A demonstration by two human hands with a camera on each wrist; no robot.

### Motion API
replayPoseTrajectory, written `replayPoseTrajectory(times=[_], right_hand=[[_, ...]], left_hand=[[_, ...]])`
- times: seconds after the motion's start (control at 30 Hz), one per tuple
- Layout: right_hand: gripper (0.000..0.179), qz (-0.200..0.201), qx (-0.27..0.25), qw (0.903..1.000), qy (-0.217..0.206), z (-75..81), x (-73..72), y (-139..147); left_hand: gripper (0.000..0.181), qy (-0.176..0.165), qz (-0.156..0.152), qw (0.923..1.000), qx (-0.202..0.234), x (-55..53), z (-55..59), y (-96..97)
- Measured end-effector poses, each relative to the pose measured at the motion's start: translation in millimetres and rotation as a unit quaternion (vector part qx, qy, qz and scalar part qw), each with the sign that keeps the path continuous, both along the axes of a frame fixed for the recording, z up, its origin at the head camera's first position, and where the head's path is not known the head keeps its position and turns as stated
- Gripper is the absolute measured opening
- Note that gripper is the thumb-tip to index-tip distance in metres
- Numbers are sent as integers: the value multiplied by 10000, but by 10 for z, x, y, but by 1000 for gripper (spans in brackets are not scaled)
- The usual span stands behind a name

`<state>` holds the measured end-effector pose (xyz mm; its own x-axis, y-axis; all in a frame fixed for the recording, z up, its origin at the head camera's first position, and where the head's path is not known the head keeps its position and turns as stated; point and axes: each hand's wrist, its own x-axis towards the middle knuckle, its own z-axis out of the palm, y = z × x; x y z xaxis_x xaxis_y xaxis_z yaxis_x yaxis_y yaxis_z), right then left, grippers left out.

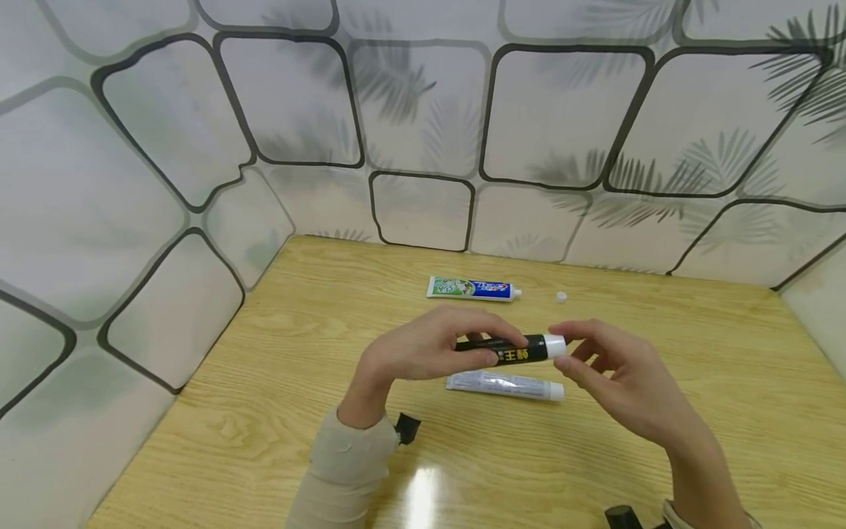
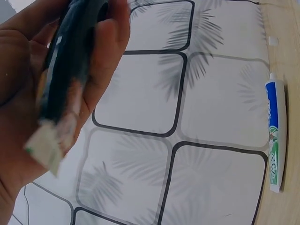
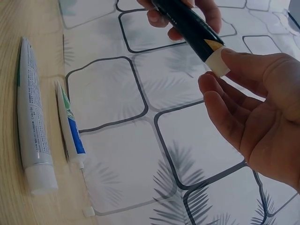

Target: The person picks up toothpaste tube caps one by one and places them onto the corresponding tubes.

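My left hand (image 1: 443, 342) grips a black toothpaste tube (image 1: 522, 350) with gold lettering, held above the table. The tube's white cap (image 1: 555, 346) points right, and my right hand (image 1: 624, 375) pinches it between thumb and fingers. In the right wrist view the thumb lies on one side of the cap (image 3: 217, 63) and the fingertips on the other. Below the held tube lies a white toothpaste tube (image 1: 505, 385) with its cap on. Farther back a blue and green toothpaste tube (image 1: 472, 289) lies with its nozzle uncapped.
A small white cap (image 1: 561, 297) sits to the right of the blue and green tube on the wooden table (image 1: 264, 411). A patterned wall (image 1: 423, 110) rises along the back and left edges. Black strap pieces (image 1: 407, 427) show at the wrists.
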<state>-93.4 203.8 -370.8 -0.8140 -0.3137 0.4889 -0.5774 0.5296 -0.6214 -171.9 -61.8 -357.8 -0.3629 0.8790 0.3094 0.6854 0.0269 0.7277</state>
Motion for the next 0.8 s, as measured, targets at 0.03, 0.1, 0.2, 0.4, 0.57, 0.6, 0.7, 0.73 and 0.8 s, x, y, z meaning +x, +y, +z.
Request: replayPoseTrajectory(times=[0.03,0.1,0.2,0.4,0.57,0.6,0.7,0.73,0.8], right_hand=[[43,-6,-16,10000,5,0,3,7],[43,-17,-54,10000,4,2,7,20],[43,-20,-74,10000,40,8,8,36],[43,70,-5,9999,98,6,-14,40],[43,48,28,10000,69,-2,-13,33],[42,50,16,10000,57,-4,-13,32],[41,34,-8,10000,19,-9,-18,34],[40,23,-3,10000,16,-12,-20,36],[39,14,5,10000,5,-18,-26,39]], left_hand=[[31,53,-27,10000,-17,0,-1,14],[33,158,-63,9999,-29,-2,-8,44],[34,217,-95,9997,6,-11,-23,69],[33,71,-87,9999,14,-17,-43,64],[35,-315,-113,9992,-238,-20,-60,69],[35,-369,-139,9989,-254,-25,-68,73],[36,-366,-205,9989,-194,-46,-86,74],[36,-336,-219,9991,-159,-52,-89,72],[36,-277,-252,9992,-103,-63,-92,66]])
